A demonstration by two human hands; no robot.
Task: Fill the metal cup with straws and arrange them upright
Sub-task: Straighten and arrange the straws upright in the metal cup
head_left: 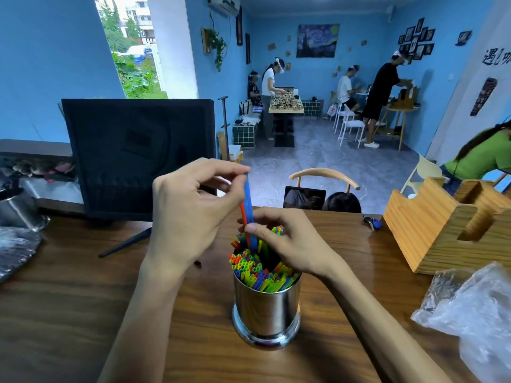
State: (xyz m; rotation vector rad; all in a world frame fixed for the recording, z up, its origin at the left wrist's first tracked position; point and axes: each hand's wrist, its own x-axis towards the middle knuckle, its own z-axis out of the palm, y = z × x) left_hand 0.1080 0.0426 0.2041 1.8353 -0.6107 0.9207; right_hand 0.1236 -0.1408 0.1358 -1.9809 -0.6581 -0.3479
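A shiny metal cup (pixel 266 310) stands on the wooden table (pixel 69 299), packed with several colourful straws (pixel 260 269) standing upright. A gap shows at the cup's far side. My left hand (pixel 190 214) pinches the top of a blue straw (pixel 249 200) and a red straw (pixel 243 214), which rise above the cup. My right hand (pixel 287 241) hovers over the cup's far rim. Its thumb and fingers pinch the lower part of the same two straws, while other fingers hold further straws back.
A black monitor (pixel 138 156) stands at the back left on a thin stand. A wooden organiser box (pixel 448 228) sits at the right, with crinkled clear plastic bags (pixel 475 313) in front of it. Another metal container (pixel 16 208) is at the far left.
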